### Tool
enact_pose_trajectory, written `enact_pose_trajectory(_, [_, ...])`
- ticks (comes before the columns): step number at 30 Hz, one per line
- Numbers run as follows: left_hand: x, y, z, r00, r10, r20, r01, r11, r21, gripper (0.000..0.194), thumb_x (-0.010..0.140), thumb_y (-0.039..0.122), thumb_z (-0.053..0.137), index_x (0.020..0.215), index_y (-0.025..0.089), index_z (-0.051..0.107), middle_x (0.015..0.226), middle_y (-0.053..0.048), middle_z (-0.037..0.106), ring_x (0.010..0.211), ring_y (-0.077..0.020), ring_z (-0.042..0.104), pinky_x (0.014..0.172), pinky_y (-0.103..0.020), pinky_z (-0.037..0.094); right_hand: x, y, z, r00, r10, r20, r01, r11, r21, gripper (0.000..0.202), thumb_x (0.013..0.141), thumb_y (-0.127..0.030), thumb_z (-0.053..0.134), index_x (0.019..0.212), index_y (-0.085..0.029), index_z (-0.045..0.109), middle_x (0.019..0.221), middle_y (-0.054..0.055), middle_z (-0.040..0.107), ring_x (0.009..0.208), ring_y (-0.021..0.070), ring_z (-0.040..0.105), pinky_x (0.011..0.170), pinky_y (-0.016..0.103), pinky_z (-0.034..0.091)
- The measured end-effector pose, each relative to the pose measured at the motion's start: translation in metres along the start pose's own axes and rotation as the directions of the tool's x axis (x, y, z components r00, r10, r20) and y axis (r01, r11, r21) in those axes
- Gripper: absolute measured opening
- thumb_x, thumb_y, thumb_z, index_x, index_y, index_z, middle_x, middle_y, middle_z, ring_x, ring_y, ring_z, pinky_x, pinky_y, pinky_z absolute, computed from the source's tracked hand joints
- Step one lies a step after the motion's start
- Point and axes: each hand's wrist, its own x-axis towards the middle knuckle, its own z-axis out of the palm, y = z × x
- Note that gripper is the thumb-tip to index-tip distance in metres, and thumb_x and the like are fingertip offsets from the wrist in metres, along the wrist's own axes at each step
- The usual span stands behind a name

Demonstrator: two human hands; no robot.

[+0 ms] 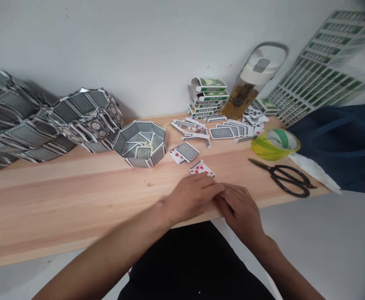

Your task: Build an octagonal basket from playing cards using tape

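Note:
My left hand (193,196) and my right hand (240,206) meet near the front edge of the wooden table, their fingertips touching. Both hands have their fingers closed, and whatever they hold, if anything, is hidden beneath them. Just beyond my left hand lies a folded heart card (202,167). Further back, a grey-backed card (187,151) overlaps another heart card (176,156). An eight-sided bowl made of cards (143,162) stands behind and to the left of my hands, with several cards lying inside it.
Taller card structures (88,121) stand at the left. At the back are stacked card boxes (209,98), loose cards (224,132) and a bottle (243,91). Yellow tape (266,146), black scissors (290,179), a tissue (316,171) and a dark blue bag (341,146) lie right.

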Motion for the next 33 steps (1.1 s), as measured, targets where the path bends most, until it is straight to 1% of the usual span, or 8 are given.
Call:
enact_pose_trajectory(2, [0.001,0.003,0.000,1.000,-0.008,0.021,0.008,1.000,0.008,0.021,0.090,0.017,0.048,0.107,0.017,0.060,0.095,-0.005,0.067,0.083,-0.0154,0.061,0.073,-0.027,0.049,-0.002,0.001,0.003,1.000,0.005,-0.009,-0.005,1.000,-0.019,0.017,0.090,-0.012,0.049,0.094,-0.020,0.064,0.094,0.007,0.073,0.096,0.0215,0.066,0.084,0.037,0.047])
enact_pose_trajectory(5, [0.001,0.002,0.000,0.994,-0.070,0.079,0.072,0.997,-0.024,0.022,0.089,0.018,0.048,0.108,0.018,0.060,0.096,-0.004,0.066,0.081,-0.0143,0.061,0.069,-0.024,0.047,-0.001,0.000,0.005,1.000,0.010,-0.008,-0.010,1.000,-0.025,0.016,0.090,-0.012,0.050,0.095,-0.020,0.063,0.093,0.006,0.072,0.095,0.0207,0.065,0.083,0.036,0.046])
enact_pose_trajectory(8, [0.000,-0.003,0.002,0.986,-0.108,0.130,0.114,0.993,-0.036,0.026,0.088,0.014,0.047,0.110,0.019,0.058,0.094,-0.003,0.065,0.082,-0.0148,0.060,0.070,-0.025,0.047,0.001,-0.001,0.005,1.000,0.000,0.001,0.000,1.000,-0.018,0.017,0.090,-0.013,0.050,0.099,-0.020,0.063,0.097,0.005,0.072,0.099,0.0203,0.064,0.085,0.035,0.044])
enact_pose_trajectory(13, [0.001,-0.008,0.005,0.973,-0.216,0.077,0.218,0.976,-0.028,0.026,0.089,0.009,0.045,0.109,0.018,0.059,0.098,-0.004,0.066,0.092,-0.0179,0.060,0.083,-0.029,0.047,0.007,-0.002,0.004,0.998,0.018,0.058,-0.017,1.000,-0.014,0.022,0.091,-0.015,0.050,0.107,-0.021,0.062,0.114,0.006,0.069,0.112,0.0208,0.059,0.093,0.036,0.040])
enact_pose_trajectory(16, [0.002,-0.009,0.001,0.963,-0.256,0.086,0.261,0.964,-0.051,0.025,0.090,0.010,0.044,0.107,0.019,0.060,0.097,-0.004,0.066,0.092,-0.0169,0.061,0.082,-0.027,0.048,0.007,-0.002,0.005,0.999,0.016,0.038,-0.015,0.999,-0.038,0.024,0.091,-0.014,0.049,0.109,-0.021,0.062,0.116,0.007,0.068,0.114,0.0205,0.059,0.094,0.036,0.039])
enact_pose_trajectory(20, [0.000,-0.012,-0.004,0.962,-0.243,0.125,0.254,0.964,-0.083,0.023,0.091,0.012,0.045,0.105,0.020,0.062,0.088,-0.003,0.066,0.082,-0.0152,0.061,0.073,-0.024,0.047,0.006,-0.001,0.008,0.999,0.030,0.016,-0.029,0.998,-0.053,0.023,0.090,-0.013,0.049,0.106,-0.021,0.063,0.114,0.006,0.069,0.112,0.0205,0.059,0.094,0.036,0.040])
enact_pose_trajectory(26, [-0.001,-0.020,-0.008,0.966,-0.255,0.052,0.260,0.950,-0.175,0.029,0.091,0.009,0.041,0.105,0.019,0.064,0.098,-0.005,0.068,0.092,-0.0156,0.063,0.080,-0.026,0.049,0.007,-0.002,0.008,0.999,0.038,0.014,-0.037,0.998,-0.040,0.024,0.089,-0.012,0.048,0.106,-0.022,0.062,0.118,0.004,0.069,0.114,0.0200,0.058,0.094,0.035,0.040])
enact_pose_trajectory(33, [0.000,-0.022,-0.011,0.974,-0.225,0.031,0.227,0.962,-0.149,0.029,0.090,0.008,0.042,0.101,0.019,0.067,0.095,-0.005,0.069,0.089,-0.0167,0.063,0.077,-0.027,0.049,0.006,-0.001,0.009,1.000,0.026,0.004,-0.026,0.999,-0.034,0.025,0.088,-0.011,0.047,0.105,-0.022,0.062,0.120,0.004,0.068,0.115,0.0201,0.057,0.095,0.036,0.039])
